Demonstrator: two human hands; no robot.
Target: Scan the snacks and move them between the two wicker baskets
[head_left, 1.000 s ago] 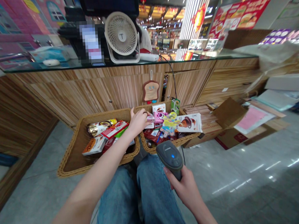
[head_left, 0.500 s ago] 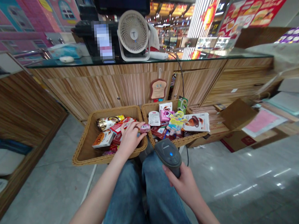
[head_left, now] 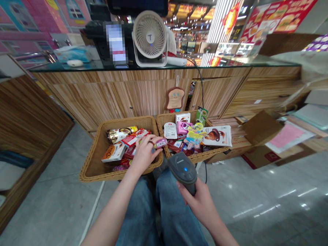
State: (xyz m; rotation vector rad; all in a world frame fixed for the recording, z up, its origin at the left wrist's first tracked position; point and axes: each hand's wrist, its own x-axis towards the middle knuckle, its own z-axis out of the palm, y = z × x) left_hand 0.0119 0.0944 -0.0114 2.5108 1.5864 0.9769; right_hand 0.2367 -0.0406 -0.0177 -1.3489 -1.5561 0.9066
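My left hand [head_left: 146,150] is closed around a small pink snack package [head_left: 161,143], holding it over the inner edge of the left wicker basket [head_left: 89,167]. A white label with a barcode shows on the package. In my right hand [head_left: 197,198] is a dark grey barcode scanner [head_left: 183,169] with a lit blue light, its head pointing toward the package. Inside the left basket lie a gold-brown snack tube [head_left: 120,134], a white-and-orange box [head_left: 114,152] and red packets [head_left: 134,137]. The right wicker basket [head_left: 194,158] holds several snacks, among them a white box with a chocolate picture [head_left: 218,136].
Behind the baskets stands a wood-grain counter [head_left: 107,93] bearing a white fan [head_left: 150,37] and a monitor [head_left: 138,3]. A toast-shaped plush [head_left: 175,98] hangs on its front, beside a black cable [head_left: 202,88]. Cardboard boxes [head_left: 261,156] lie on the floor at right.
The pink package has turned in my left hand, so its barcode label shows more plainly. The scanner has shifted slightly left. The camera view has moved a little.
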